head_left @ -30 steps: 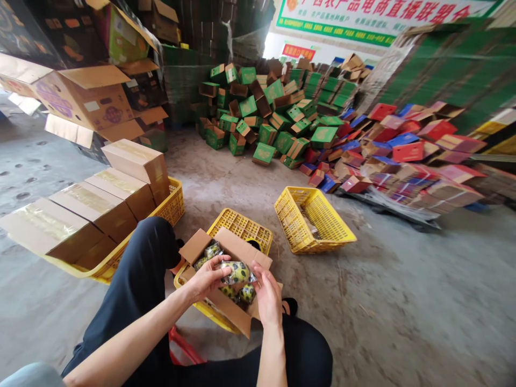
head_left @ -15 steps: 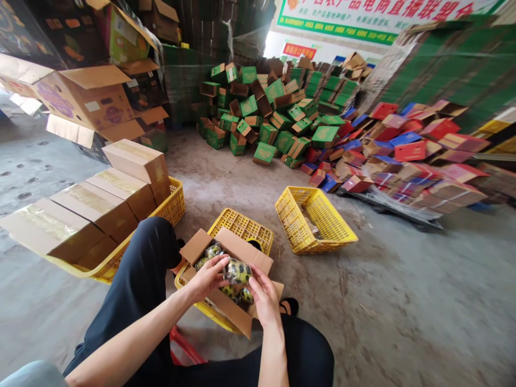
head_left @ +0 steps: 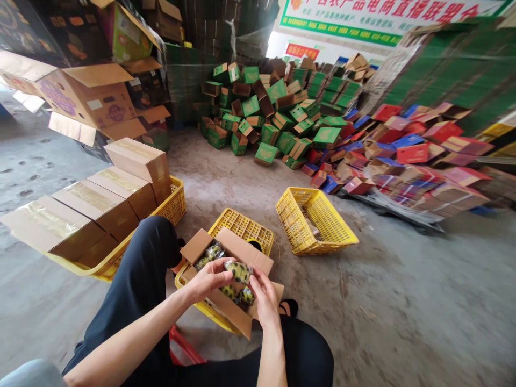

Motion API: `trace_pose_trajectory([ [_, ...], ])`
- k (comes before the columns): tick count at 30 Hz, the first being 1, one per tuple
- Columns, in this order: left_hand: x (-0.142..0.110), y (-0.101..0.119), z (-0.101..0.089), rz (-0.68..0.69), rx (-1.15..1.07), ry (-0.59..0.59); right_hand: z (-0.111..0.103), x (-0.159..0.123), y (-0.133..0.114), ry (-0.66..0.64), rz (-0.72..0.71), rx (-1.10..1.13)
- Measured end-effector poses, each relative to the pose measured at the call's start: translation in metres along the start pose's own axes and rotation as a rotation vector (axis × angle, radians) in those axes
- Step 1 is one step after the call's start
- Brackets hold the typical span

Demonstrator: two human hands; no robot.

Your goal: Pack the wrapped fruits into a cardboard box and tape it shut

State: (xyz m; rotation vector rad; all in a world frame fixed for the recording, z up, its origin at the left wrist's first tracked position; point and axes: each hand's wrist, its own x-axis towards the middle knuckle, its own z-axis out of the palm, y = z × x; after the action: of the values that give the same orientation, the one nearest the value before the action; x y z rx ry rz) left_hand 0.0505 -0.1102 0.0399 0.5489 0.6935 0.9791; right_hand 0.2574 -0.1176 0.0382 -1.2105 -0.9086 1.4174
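Between my two hands is a wrapped packet [head_left: 240, 272], clear film around something yellow-green with dark spots; its kind I cannot make out. My left hand [head_left: 212, 278] grips the packet's left end, fingers and thumb closed on it. On the opposite end, my right hand [head_left: 263, 293] holds it with thumb and fingertips. Below them stands a cardboard box [head_left: 245, 250] with its flaps folded out. Similar wrapped packets [head_left: 215, 250] lie inside the box, partly hidden by my hands. An upturned yellow crate [head_left: 237, 223] carries the box.
At left, closed cardboard boxes [head_left: 121, 183] fill a long yellow crate [head_left: 177, 199]. Another yellow crate [head_left: 334, 231] stands on the floor ahead right. Green boxes [head_left: 266, 153] and red and blue boxes [head_left: 411, 153] lie heaped behind. A red stool [head_left: 185, 344] shows beneath me.
Both hands still hold the packet over the box. The packet has turned slightly, and my left fingers have shifted a little along its end.
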Motion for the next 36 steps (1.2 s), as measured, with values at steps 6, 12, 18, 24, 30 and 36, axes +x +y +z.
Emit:
trace_pose_trajectory([
  [6, 0.002, -0.005, -0.001, -0.009, 0.038, 0.03, -0.004, 0.003, 0.005, 0.097, -0.077, -0.085],
  [12, 0.006, -0.008, 0.001, -0.014, 0.028, 0.148, -0.001, 0.001, 0.004, 0.062, -0.147, -0.006],
  [18, 0.008, -0.009, 0.0, 0.0, -0.032, 0.155, 0.001, 0.003, 0.011, 0.052, -0.139, 0.101],
  [24, 0.004, -0.01, -0.002, 0.096, 0.064, 0.205, -0.001, -0.001, 0.003, 0.016, -0.071, 0.088],
  [30, -0.003, 0.0, 0.007, 0.215, 0.22, 0.17, 0.004, -0.005, -0.002, -0.073, 0.098, 0.151],
  [36, -0.008, 0.003, 0.018, 0.221, 0.207, 0.124, 0.005, -0.006, 0.0, -0.04, 0.074, 0.105],
])
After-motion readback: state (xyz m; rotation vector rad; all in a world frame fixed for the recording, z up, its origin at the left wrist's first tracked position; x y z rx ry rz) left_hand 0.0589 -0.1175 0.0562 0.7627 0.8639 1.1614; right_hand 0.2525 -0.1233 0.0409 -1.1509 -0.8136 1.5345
